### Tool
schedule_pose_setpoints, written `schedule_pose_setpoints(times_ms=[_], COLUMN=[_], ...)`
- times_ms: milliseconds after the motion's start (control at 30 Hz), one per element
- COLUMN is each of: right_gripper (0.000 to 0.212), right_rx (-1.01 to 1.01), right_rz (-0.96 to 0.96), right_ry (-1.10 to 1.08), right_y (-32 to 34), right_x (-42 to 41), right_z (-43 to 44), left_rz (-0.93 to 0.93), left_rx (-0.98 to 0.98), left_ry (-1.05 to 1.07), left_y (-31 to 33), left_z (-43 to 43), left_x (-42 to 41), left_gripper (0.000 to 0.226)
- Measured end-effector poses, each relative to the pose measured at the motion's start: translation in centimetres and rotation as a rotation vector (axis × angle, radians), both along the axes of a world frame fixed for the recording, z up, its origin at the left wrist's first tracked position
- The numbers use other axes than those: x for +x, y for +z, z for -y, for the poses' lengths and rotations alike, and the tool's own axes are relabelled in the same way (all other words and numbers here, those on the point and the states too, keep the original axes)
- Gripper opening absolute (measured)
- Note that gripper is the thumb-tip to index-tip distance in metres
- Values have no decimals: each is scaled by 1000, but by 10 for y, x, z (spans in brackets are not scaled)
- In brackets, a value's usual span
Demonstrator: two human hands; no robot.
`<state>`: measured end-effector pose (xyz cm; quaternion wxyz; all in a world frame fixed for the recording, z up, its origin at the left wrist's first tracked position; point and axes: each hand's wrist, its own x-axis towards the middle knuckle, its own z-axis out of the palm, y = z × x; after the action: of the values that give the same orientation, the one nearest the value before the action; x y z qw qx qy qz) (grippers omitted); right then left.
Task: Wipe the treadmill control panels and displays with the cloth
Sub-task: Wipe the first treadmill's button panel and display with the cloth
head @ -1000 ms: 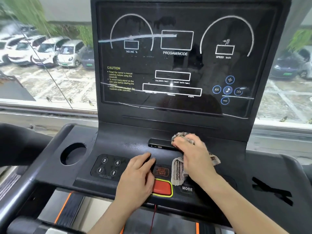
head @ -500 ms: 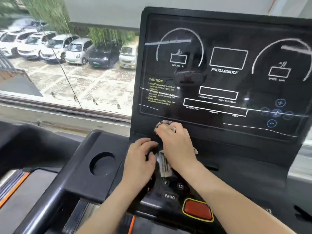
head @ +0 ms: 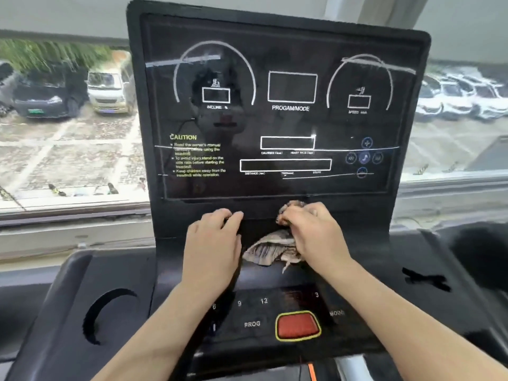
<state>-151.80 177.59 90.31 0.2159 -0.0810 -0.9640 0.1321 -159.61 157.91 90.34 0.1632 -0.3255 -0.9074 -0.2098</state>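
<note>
The black treadmill display [head: 277,119] stands upright in front of me, with white gauge outlines and a yellow CAUTION text. Below it lies the control panel [head: 255,312] with number keys, PROG and MODE labels and a red stop button [head: 298,325]. My right hand [head: 313,235] grips a crumpled striped grey-brown cloth [head: 268,248] against the sloped strip just under the display. My left hand [head: 214,248] rests flat beside it on the same strip, fingers pointing up towards the display. Part of the cloth is hidden under my right hand.
A round cup holder [head: 107,314] sits in the left side of the console, and a dark recess [head: 478,251] at the right. Behind the treadmill a window [head: 68,119] looks onto parked cars. An orange strip [head: 312,371] shows at the bottom edge.
Both hands moved up from the button panel to the strip under the display. My right hand with the cloth went left, then back right. The view shifted and recentred on the console.
</note>
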Motion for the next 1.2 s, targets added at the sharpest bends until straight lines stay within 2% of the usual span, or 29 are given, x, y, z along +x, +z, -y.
schedule_pose_setpoints(times_ms=[167, 234, 300, 367, 467, 567, 701, 834, 901, 968, 1101, 1201], right_gripper=[21, 19, 13, 14, 22, 25, 27, 27, 38, 41, 51, 56], right_rx=[-132, -79, -15, -45, -31, 28, -102, -146, -80, 23, 272, 463], right_rz=[-97, -84, -123, -121, -150, -114, -82, -233, -330, -346, -184, -135], right_ry=[-182, -85, 114, 200, 211, 125, -84, -69, 3, 50, 263, 359], right_y=[2, 3, -2, -2, -3, -2, -12, -17, -10, -4, -7, -2], right_x=[5, -12, -31, -39, -21, 13, 61, 62, 43, 15, -21, -20], right_z=[5, 30, 58, 68, 28, -38, -125, -126, -116, -105, -48, -76], left_rz=[-180, -160, -68, 4, -13, -14, -28, -5, 9, 45, 120, 126], left_rx=[24, 21, 34, 40, -11, -42, -130, -145, -120, -88, 0, -4], left_ry=[50, 42, 72, 119, 144, 148, 41, -1, -19, -32, 57, 82], left_y=[-6, -4, 3, 6, 7, 8, 9, 10, 8, 5, 5, 6], left_z=[-1, -6, -13, -16, -22, -44, -94, -120, -115, -110, -104, -95], left_x=[-2, -3, -3, -1, 9, 24, 50, 62, 60, 58, 59, 56], left_gripper=[30, 27, 12, 17, 33, 39, 49, 51, 54, 59, 53, 56])
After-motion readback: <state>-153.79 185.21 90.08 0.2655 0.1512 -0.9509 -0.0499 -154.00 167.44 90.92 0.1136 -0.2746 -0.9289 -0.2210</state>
